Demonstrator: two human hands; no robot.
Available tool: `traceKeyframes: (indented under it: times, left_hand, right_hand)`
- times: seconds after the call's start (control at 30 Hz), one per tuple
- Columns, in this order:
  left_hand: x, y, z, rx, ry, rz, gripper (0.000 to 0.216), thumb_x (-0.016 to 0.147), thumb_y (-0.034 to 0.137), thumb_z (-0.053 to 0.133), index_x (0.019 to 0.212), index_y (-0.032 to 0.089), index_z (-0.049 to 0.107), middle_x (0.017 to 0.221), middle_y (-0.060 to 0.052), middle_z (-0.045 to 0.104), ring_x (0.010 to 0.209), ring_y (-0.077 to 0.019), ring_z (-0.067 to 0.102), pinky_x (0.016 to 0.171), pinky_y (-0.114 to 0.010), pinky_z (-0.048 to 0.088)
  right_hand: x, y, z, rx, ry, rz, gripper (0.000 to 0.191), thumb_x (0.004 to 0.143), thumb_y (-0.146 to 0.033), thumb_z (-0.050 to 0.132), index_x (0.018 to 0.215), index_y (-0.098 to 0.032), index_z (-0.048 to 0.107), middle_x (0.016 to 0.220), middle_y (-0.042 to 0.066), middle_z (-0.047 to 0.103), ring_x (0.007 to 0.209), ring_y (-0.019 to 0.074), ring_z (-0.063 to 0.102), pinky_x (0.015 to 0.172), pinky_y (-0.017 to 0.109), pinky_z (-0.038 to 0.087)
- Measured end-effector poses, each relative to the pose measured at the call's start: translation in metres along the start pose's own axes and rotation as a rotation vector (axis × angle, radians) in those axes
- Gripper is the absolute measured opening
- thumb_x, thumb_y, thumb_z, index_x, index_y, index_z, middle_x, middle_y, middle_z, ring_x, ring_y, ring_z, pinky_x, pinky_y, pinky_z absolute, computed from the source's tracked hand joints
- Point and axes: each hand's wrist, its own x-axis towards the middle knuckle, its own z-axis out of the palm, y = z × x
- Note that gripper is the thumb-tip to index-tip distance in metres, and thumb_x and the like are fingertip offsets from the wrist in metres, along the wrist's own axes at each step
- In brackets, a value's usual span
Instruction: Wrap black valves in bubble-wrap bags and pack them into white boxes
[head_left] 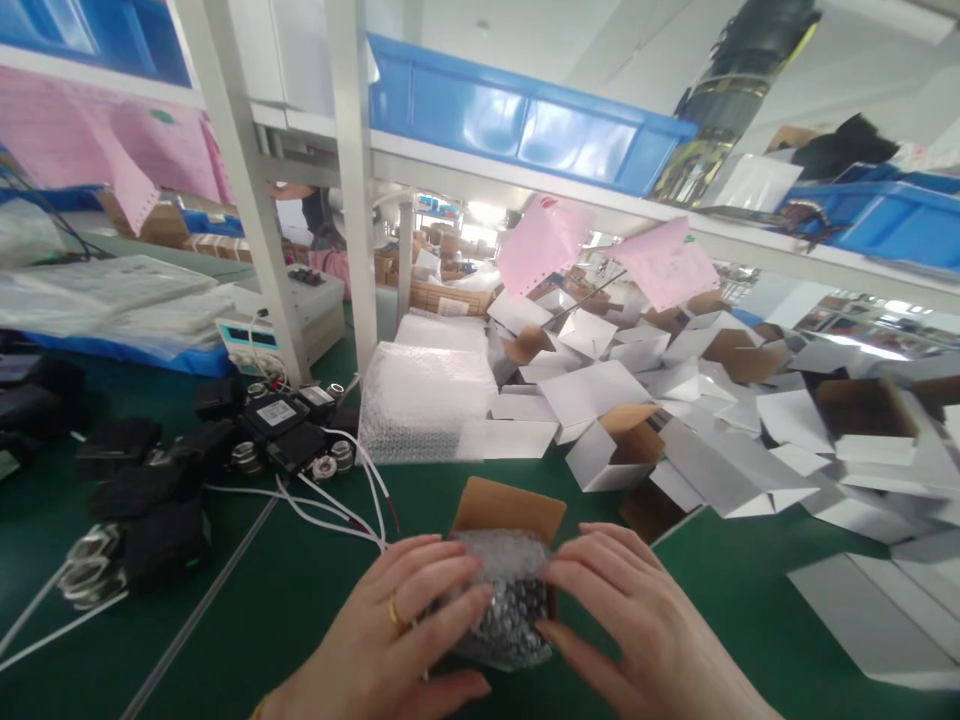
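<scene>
The bubble-wrapped part (508,600) sits between your two hands, half inside the small carton (510,515), whose brown flap stands up just beyond your fingertips. Its visible end points back toward you, the carton mouth away from you. Your left hand (397,630) cups its left side with fingers curled over the wrap; your right hand (630,620) presses the right side, fingers spread. Both touch it about equally. Further out to your left lie black modules with white leads (285,440); ahead and to your right, a heap of folded white boxes (712,400) on the green mat (720,600).
</scene>
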Motion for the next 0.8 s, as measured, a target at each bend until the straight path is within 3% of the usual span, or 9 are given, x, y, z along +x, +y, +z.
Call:
traceKeyframes:
  times: [0.07,0.13,0.27,0.33,0.4,0.47,0.57,0.7,0.8]
  left_hand:
    - [0.009,0.007,0.000,0.058,-0.156,0.082,0.030,0.105,0.038,0.054,0.124,0.018,0.063,0.128,-0.004,0.069,0.121,-0.0193,0.060,0.117,-0.033,0.040]
    - [0.013,0.011,0.014,0.112,-0.257,0.068,0.030,0.099,0.041,0.063,0.114,0.016,0.067,0.119,-0.004,0.073,0.110,-0.0200,0.065,0.111,-0.033,0.047]
    - [0.010,0.015,0.053,0.242,-0.372,0.064,0.028,0.090,0.035,0.074,0.102,0.010,0.072,0.104,-0.011,0.076,0.098,-0.0250,0.069,0.104,-0.039,0.053]
    - [0.012,0.017,0.055,0.250,-0.358,0.068,0.022,0.091,0.028,0.071,0.100,0.008,0.073,0.099,-0.013,0.076,0.095,-0.0262,0.069,0.102,-0.040,0.054]
    - [0.016,0.016,0.041,0.119,-0.297,0.031,0.015,0.095,0.026,0.066,0.097,0.012,0.071,0.096,-0.009,0.075,0.093,-0.0231,0.069,0.101,-0.038,0.054]
    - [0.017,0.012,0.020,-0.060,-0.172,-0.053,0.011,0.100,0.024,0.059,0.100,0.016,0.067,0.099,-0.005,0.073,0.097,-0.0186,0.067,0.100,-0.032,0.054]
    - [0.007,0.002,-0.003,-0.136,0.054,-0.254,0.017,0.099,0.021,0.060,0.116,0.019,0.061,0.114,-0.007,0.069,0.108,-0.0168,0.064,0.098,-0.026,0.054]
    - [-0.013,-0.009,0.006,-0.240,-0.041,-0.303,0.034,0.098,0.032,0.066,0.129,0.023,0.058,0.126,-0.010,0.068,0.117,-0.0214,0.066,0.100,-0.032,0.058]
    - [-0.016,-0.012,0.022,-0.267,-0.116,-0.192,0.035,0.101,0.034,0.062,0.134,0.024,0.057,0.128,-0.010,0.069,0.121,-0.0217,0.065,0.105,-0.036,0.056]
  right_hand:
    - [-0.009,0.005,0.005,0.060,-0.025,-0.062,0.020,0.094,-0.003,0.061,0.102,-0.021,0.065,0.095,0.000,0.065,0.091,0.0184,0.063,0.112,0.038,0.037]
    - [-0.013,0.008,0.022,0.056,0.004,-0.083,0.013,0.097,-0.008,0.062,0.095,-0.020,0.067,0.089,0.000,0.065,0.089,0.0181,0.064,0.119,0.037,0.028]
    - [-0.010,0.005,0.058,-0.052,0.110,-0.088,0.016,0.089,-0.029,0.082,0.085,-0.021,0.068,0.078,-0.001,0.065,0.084,0.0223,0.063,0.126,0.041,0.005]
    - [-0.009,0.004,0.061,-0.065,0.141,-0.107,0.011,0.093,-0.026,0.076,0.087,-0.022,0.069,0.075,-0.002,0.066,0.085,0.0225,0.064,0.125,0.041,-0.003]
    - [-0.012,0.008,0.054,0.028,0.172,-0.146,0.012,0.099,-0.016,0.062,0.091,-0.023,0.068,0.081,-0.002,0.068,0.089,0.0204,0.065,0.126,0.042,0.003]
    - [-0.020,0.020,0.046,0.167,0.287,-0.100,0.021,0.101,-0.010,0.053,0.100,-0.024,0.069,0.097,0.000,0.069,0.099,0.0169,0.065,0.123,0.035,0.023]
    - [-0.035,0.043,0.053,0.496,0.519,0.229,0.015,0.105,-0.026,0.060,0.118,-0.027,0.068,0.117,0.004,0.067,0.109,0.0168,0.065,0.100,0.024,0.050]
    - [-0.037,0.054,0.098,1.220,0.314,0.562,0.056,0.095,-0.063,0.073,0.133,-0.023,0.063,0.127,0.011,0.066,0.120,0.0291,0.062,0.102,0.040,0.052]
    - [-0.022,0.048,0.121,1.399,0.175,0.635,0.064,0.089,-0.070,0.076,0.126,-0.019,0.069,0.117,0.011,0.070,0.107,0.0322,0.067,0.094,0.043,0.055]
